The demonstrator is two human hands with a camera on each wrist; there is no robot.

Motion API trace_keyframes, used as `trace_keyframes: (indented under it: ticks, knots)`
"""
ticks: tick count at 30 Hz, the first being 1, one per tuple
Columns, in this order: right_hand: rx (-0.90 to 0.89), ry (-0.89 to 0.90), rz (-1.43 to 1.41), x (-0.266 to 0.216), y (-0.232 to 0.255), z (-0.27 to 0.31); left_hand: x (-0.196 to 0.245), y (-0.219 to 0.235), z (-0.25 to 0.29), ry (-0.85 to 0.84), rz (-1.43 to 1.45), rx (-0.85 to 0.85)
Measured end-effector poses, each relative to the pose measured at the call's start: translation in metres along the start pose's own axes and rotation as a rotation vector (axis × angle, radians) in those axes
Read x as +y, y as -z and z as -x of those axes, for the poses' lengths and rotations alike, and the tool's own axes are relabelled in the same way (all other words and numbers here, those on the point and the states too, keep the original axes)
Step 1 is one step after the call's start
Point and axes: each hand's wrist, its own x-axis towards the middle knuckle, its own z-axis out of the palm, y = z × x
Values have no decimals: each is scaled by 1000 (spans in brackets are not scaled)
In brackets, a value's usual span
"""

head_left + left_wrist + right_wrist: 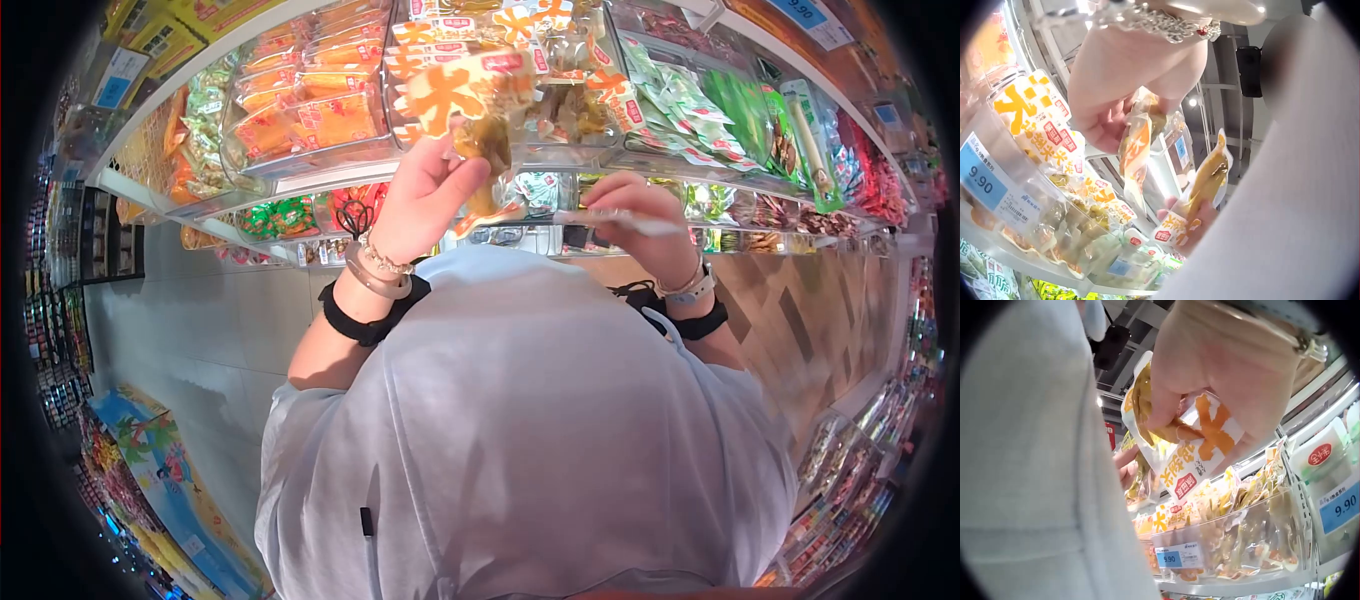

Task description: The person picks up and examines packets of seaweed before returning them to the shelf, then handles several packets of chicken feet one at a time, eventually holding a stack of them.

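Note:
In the head view my left hand (432, 190) grips a clear snack packet (484, 140) with a white and orange label and brownish-yellow food inside. It is raised in front of the shelf bins. My right hand (648, 225) holds a second packet (630, 222), seen nearly edge-on and lower than the first. The right wrist view shows this packet (1204, 431) more fully, with the thumb pressed over its front and the same orange lettering. From the left wrist, the first packet (1136, 153) hangs below my palm, its upper part hidden by the fingers.
A clear bin (1241, 550) of similar packets faces me, with a 9.90 price tag (1179, 556) on its front. Orange packets (310, 110) fill the bin to the left, green-and-white ones (680, 105) the right. A lower shelf runs beneath; a blue display box (165, 460) stands behind at left.

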Motion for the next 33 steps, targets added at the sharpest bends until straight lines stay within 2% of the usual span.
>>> trace_keyframes:
  ticks: [2,4,6,7,8,10,12,13,14,15,16,17,18,20,21,22,24,29,33]
  knots:
    - [-1,-35,-37,-1,-5,7,3,-9,-2,127,-92,-111]
    - [-17,-63,-101,2,-11,11,-8,-23,-5,80,-71,-135]
    - [66,-97,-375,10,-20,18,-17,-34,-11,122,-86,-260]
    - [-144,-107,-165,12,-9,18,-20,-38,-13,125,-90,-270]
    - [-133,-108,-166,12,-12,21,-22,-42,-14,97,-243,-352]
    - [66,-379,-616,11,-21,29,-28,-45,-18,72,-400,-446]
    - [69,-402,-536,17,-11,37,-31,-46,-25,-216,-748,-486]
    - [82,-375,-613,20,-7,41,-26,-49,-28,-141,-720,-520]
    - [95,-350,-692,21,-5,44,-23,-53,-33,-139,-721,-528]
    - [103,-350,-695,21,-4,45,-21,-57,-39,-255,-677,-538]
    - [154,-311,-812,21,-2,45,-19,-61,-45,-370,-630,-545]
    - [205,-269,-927,21,0,46,-16,-65,-52,-419,-589,-525]
    - [209,-268,-929,25,4,49,-13,-66,-58,-418,-590,-529]
    - [288,-255,-912,36,11,58,-6,-65,-70,-225,-544,-363]
    - [289,-255,-914,38,12,60,-6,-66,-80,-31,-539,-272]
    - [313,-240,-952,39,12,62,-14,-65,-89,-28,-540,-273]
    - [335,-227,-991,41,14,65,-40,-63,-108,-103,-864,-98]
    - [350,-217,-1009,41,18,65,-64,-70,-136,-56,-894,-68]
    - [349,-213,-987,42,21,65,-48,-73,-132,7,-1012,-154]
